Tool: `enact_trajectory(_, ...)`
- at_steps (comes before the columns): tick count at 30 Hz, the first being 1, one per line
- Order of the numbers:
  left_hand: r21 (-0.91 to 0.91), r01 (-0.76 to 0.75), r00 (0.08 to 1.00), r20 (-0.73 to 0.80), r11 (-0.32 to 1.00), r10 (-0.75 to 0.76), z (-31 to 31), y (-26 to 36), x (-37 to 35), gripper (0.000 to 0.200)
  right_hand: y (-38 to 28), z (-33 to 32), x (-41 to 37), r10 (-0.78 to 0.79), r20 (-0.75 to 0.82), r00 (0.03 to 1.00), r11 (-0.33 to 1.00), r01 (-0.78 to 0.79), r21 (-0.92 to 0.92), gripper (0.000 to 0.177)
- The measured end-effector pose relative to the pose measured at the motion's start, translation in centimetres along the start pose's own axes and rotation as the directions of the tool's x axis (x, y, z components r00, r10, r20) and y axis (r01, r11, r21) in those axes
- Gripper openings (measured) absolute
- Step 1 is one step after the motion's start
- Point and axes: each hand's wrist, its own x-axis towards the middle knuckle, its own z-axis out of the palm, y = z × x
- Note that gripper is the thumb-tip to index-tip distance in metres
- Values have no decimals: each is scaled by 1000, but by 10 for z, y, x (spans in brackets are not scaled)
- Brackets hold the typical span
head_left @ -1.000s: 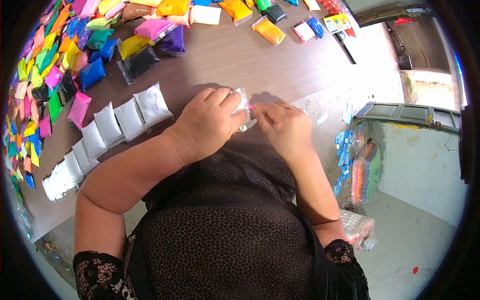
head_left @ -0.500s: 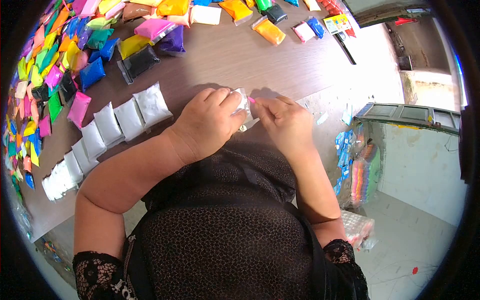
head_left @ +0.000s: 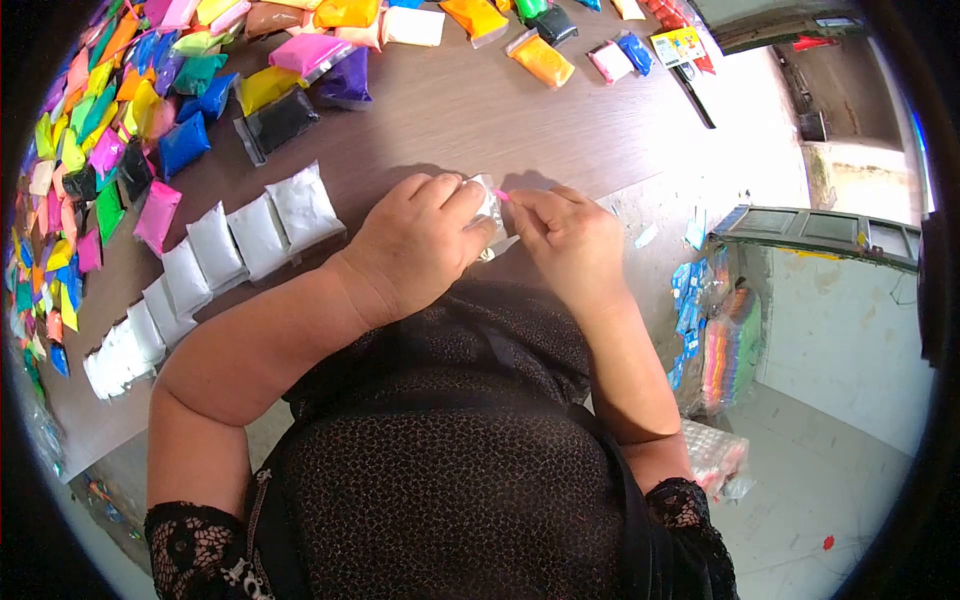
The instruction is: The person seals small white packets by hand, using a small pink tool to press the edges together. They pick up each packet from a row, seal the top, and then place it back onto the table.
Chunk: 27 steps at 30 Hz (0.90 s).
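My left hand (head_left: 420,240) is closed around a small clear bag with white stuff in it (head_left: 488,204), most of it hidden behind the fingers. Just to the right, my right hand (head_left: 572,238) pinches a thin pink piece (head_left: 501,195) between thumb and forefinger. The tip of that piece points at the bag and lies right at its edge. What else the right fingers cover is hidden. Left of my left hand, a slanting row of white packets (head_left: 260,238) lies on the brown table (head_left: 440,110).
A heap of colourful packets (head_left: 100,130) fills the table's left side. Black (head_left: 280,125), purple (head_left: 347,80) and orange packets (head_left: 540,60) lie further back. A dark strip (head_left: 695,97) rests at the right. Blue wrappers (head_left: 688,300) and bagged goods (head_left: 722,355) are beyond the right edge.
Both hands stay almost in place. The pink piece in my right fingers has shifted very slightly against the bag's edge.
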Motion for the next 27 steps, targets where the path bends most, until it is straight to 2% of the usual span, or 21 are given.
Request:
enact_trajectory(4,23,-10,1000,-7,1000,10,1,0,0,23,1,1,-2,-11,-7,1000,1000,11,12,11)
enact_trajectory(6,28,-10,1000,-3,1000,10,1,0,0,23,2,0,-4,25,54,998,1000,-25,-2,10)
enact_trajectory(10,31,-7,1000,-1,999,8,1,0,0,22,2,0,-5,26,49,998,999,-28,34,10)
enact_trajectory(15,25,-6,1000,-9,1000,6,2,0,0,22,-1,-4,-2,8,0,1000,1000,-8,-18,10)
enact_trajectory(27,30,-21,999,-43,999,22,2,-1,0,20,1,0,-4,3,39,999,1000,-3,14,9)
